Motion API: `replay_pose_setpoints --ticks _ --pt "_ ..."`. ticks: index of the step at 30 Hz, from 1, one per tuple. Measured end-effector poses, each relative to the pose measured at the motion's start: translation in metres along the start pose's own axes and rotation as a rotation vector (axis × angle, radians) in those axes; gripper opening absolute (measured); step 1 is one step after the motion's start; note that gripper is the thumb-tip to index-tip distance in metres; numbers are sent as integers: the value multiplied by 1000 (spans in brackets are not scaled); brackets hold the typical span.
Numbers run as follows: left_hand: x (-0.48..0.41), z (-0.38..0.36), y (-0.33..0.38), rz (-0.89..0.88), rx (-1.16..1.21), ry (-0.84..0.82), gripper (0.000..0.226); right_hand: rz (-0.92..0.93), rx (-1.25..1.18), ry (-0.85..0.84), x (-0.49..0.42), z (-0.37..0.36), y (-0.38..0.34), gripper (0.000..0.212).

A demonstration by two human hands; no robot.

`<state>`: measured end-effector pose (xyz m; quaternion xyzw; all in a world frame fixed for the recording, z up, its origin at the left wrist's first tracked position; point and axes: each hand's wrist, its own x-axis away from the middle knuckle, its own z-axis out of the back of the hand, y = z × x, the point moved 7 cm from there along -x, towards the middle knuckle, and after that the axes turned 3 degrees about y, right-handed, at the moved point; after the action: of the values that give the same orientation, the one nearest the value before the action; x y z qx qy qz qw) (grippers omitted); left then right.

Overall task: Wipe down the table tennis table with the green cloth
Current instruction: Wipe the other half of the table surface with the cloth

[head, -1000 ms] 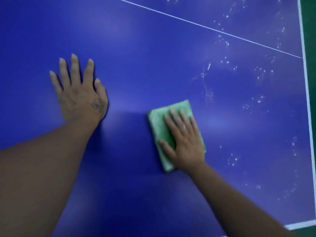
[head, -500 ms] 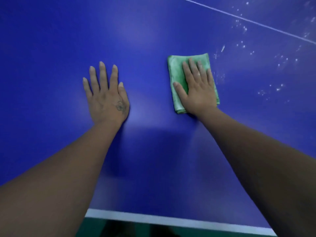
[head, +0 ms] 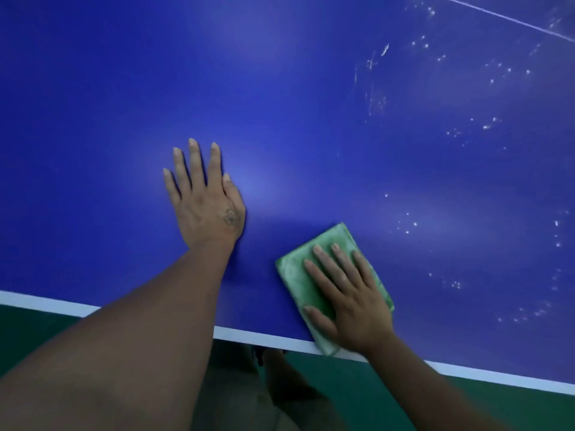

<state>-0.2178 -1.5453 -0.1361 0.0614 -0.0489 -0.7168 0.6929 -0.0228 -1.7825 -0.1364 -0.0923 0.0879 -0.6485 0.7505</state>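
The blue table tennis table (head: 311,104) fills most of the view, with its white near edge line (head: 264,339) running across the bottom. A folded green cloth (head: 298,275) lies flat at that near edge, one corner reaching over the white line. My right hand (head: 348,297) presses down on the cloth with straight, spread fingers. My left hand (head: 205,200) rests flat on the bare blue surface to the left of the cloth, fingers straight. White specks and smears (head: 404,223) dot the surface to the right.
A thin white centre line (head: 504,17) crosses the top right corner. Below the table's near edge lie the green floor (head: 435,405) and part of my legs (head: 280,393).
My right hand has pulled the cloth back toward me, from the table's interior to its near edge. The view has shifted, so the left hand appears further right and lower on the table.
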Motion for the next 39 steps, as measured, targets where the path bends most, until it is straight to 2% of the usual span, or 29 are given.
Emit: replay_pose_setpoints --ticks 2,4,9,12,14,18,22,26,29,31,34,39 --pt "0 1 1 1 -1 5 61 48 12 3 -31 4 20 76" --pt "-1 2 1 9 -9 2 61 0 37 48 -73 10 44 75" --pt "-2 3 1 11 -31 -13 62 -383 103 163 -176 18 96 76" --pt "-2 5 2 6 -10 -10 62 -548 109 191 -201 14 86 77" --pt "-2 7 2 7 13 2 61 -595 131 218 -188 10 63 77" --pt "-4 9 2 6 42 30 59 -495 55 210 -122 -9 -19 76" --pt "-2 10 5 -6 37 57 58 -199 -92 72 -30 -22 -68 78" --pt "-2 7 4 1 36 51 58 77 -125 -20 19 -4 -20 76" --pt "-2 6 3 6 41 43 59 219 -75 -71 -7 8 34 78" --pt "-2 5 3 8 27 29 60 206 -42 -60 -50 15 73 77" --pt "-3 3 4 6 25 34 60 64 36 28 -128 29 123 75" --pt "-1 1 2 -2 40 82 59 -67 70 69 -196 32 125 72"
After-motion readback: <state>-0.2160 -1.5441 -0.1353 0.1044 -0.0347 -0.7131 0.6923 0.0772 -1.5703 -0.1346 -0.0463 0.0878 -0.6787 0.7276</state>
